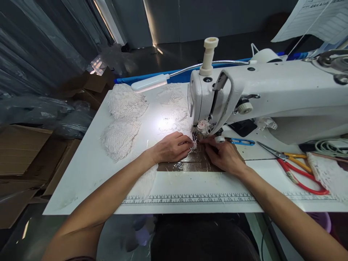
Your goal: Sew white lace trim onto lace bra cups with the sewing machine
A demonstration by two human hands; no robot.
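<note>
A white sewing machine (261,90) stands over the table, its needle and presser foot low between my hands. My left hand (174,146) is closed on the edge of a white lace piece (148,181), just left of the presser foot. Part of that lace hangs under my wrist toward the table's front. From the right, my right hand (225,156) reaches to the needle area with fingers bent; whatever its fingertips pinch is too small to make out. Beneath both hands lies a shiny brown plate (187,166).
White lace cups (119,137) lie at the left, with more lace (174,105) behind my left hand. To the right are blue thread snips (241,141) and red-handled scissors (301,177). A lamp (149,84) hangs above; a printed ruler (190,200) runs along the front edge.
</note>
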